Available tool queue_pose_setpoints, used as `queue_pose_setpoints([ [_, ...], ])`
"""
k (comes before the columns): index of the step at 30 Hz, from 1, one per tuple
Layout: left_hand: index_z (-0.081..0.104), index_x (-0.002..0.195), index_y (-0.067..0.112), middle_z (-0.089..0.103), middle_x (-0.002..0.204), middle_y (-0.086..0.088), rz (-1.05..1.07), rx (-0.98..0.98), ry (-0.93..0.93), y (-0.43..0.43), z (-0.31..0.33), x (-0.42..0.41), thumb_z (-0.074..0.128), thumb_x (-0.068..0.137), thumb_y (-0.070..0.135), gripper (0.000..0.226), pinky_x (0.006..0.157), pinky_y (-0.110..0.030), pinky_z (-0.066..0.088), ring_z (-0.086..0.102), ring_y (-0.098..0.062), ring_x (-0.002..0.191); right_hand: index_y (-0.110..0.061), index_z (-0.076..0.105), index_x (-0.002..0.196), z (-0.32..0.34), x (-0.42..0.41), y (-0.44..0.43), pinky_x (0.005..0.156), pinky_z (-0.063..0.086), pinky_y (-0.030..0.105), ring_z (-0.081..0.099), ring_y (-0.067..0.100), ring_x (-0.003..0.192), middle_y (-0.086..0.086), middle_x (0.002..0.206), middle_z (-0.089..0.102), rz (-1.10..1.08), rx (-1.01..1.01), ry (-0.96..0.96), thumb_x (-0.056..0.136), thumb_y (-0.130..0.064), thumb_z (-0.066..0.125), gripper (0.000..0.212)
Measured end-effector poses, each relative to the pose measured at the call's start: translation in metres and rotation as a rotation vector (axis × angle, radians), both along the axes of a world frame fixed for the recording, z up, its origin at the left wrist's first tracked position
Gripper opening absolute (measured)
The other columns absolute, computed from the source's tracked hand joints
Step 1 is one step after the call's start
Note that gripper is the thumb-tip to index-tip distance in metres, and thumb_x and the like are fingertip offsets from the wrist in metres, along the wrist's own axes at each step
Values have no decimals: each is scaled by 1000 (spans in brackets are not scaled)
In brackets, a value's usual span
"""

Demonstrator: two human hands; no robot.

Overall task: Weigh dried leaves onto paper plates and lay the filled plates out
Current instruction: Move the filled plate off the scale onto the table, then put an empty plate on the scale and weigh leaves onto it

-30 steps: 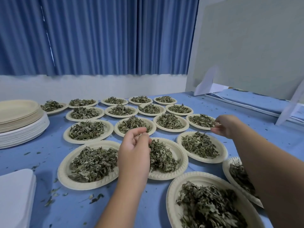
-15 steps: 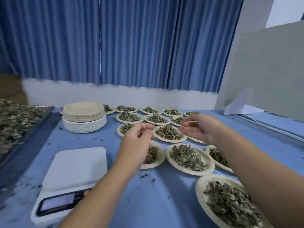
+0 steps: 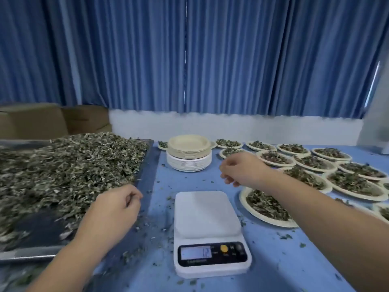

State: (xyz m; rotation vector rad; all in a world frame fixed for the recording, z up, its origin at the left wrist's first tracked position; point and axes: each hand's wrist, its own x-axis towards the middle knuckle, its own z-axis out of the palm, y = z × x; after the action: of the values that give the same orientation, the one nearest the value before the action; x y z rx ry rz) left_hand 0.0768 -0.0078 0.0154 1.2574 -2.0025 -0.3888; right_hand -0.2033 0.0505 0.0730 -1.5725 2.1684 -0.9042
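1 view only: head cam, wide-angle, facing fwd & down across the blue-covered table (image 3: 273,260). Close, btm centre: small white digital kitchen scale (image 3: 207,218). Far side, straight ahead, upper half: pleated blue fabric curtain (image 3: 231,60).

Soft, even room light, bluish all over. Thin bright slit between curtains (image 3: 252,60). Weak shadows on tabletop (image 3: 284,260) under scale (image 3: 207,213). Leaf pile (image 3: 63,169) at left smeared by motion blur. Filled plates (image 3: 242,197) at right fuzzy. Bent, stretched picture edges. Pale glow on scale screen (image 3: 195,252).
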Motion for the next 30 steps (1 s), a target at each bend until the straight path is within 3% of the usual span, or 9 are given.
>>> queue_pose_setpoints([
  [3, 61, 73, 35, 60, 56, 11, 119, -7, 44, -12, -2, 15, 54, 88, 25, 19, 50, -30, 42, 56, -12, 53, -16, 63, 90, 0, 17, -32, 68, 45, 31, 59, 25, 87, 0, 86, 63, 87, 34, 586, 90, -19, 44, 19],
  [6, 60, 77, 36, 60, 56, 10, 151, 38, -53, -19, -2, 23, 49, 90, 28, 19, 42, -25, 34, 54, -10, 48, -21, 56, 121, 1, 29, -69, 85, 48, 37, 54, 27, 109, 3, 117, 55, 136, 134, 811, 92, -21, 43, 31],
  [8, 60, 78, 34, 60, 56, 8, 159, 54, -94, -23, -2, 26, 47, 91, 30, 20, 41, -25, 33, 55, -10, 49, -18, 48, 132, 2, 34, -95, 94, 46, 44, 51, 30, 116, 5, 130, 48, 141, 153, 846, 94, -23, 45, 38],
  [12, 58, 77, 28, 60, 61, 6, 154, 62, -176, -26, -4, 25, 43, 93, 34, 22, 43, -24, 34, 56, -9, 53, -16, 39, 141, 9, 36, -145, 98, 43, 43, 47, 32, 123, 7, 141, 39, 93, 165, 890, 96, -31, 46, 48],
  [17, 57, 81, 26, 58, 61, 7, 113, 53, -231, -30, -6, 22, 41, 95, 33, 22, 41, -24, 31, 52, -9, 49, -15, 28, 147, 7, 25, -186, 106, 35, 47, 39, 31, 134, 6, 151, 33, 12, 458, 919, 98, -47, 39, 59],
  [20, 57, 83, 26, 59, 63, 7, 105, 64, -228, -31, -8, 23, 40, 95, 33, 22, 41, -25, 34, 53, -11, 50, -12, 41, 140, 3, 24, -196, 102, 35, 39, 43, 29, 128, 8, 144, 43, 16, 521, 923, 101, -42, 34, 49],
  [23, 57, 82, 25, 58, 64, 6, 98, 55, -217, -32, -8, 23, 41, 94, 34, 22, 42, -25, 36, 53, -11, 50, -9, 57, 122, 2, 21, -202, 87, 39, 31, 50, 26, 106, 8, 121, 56, 40, 425, 933, 100, -22, 37, 32],
  [25, 56, 81, 25, 57, 63, 6, 85, 48, -206, -32, -9, 22, 41, 95, 34, 22, 43, -25, 36, 51, -12, 49, -16, 62, 112, 3, 18, -204, 81, 36, 28, 47, 23, 98, 6, 117, 58, 33, 372, 942, 96, -11, 37, 30],
  [30, 57, 83, 25, 58, 63, 6, 66, 31, -179, -35, -12, 20, 41, 94, 35, 22, 43, -25, 35, 50, -14, 49, -24, 64, 123, 4, 5, -207, 94, 40, 29, 51, 23, 117, -2, 128, 60, 35, 252, 934, 96, -14, 40, 38],
])
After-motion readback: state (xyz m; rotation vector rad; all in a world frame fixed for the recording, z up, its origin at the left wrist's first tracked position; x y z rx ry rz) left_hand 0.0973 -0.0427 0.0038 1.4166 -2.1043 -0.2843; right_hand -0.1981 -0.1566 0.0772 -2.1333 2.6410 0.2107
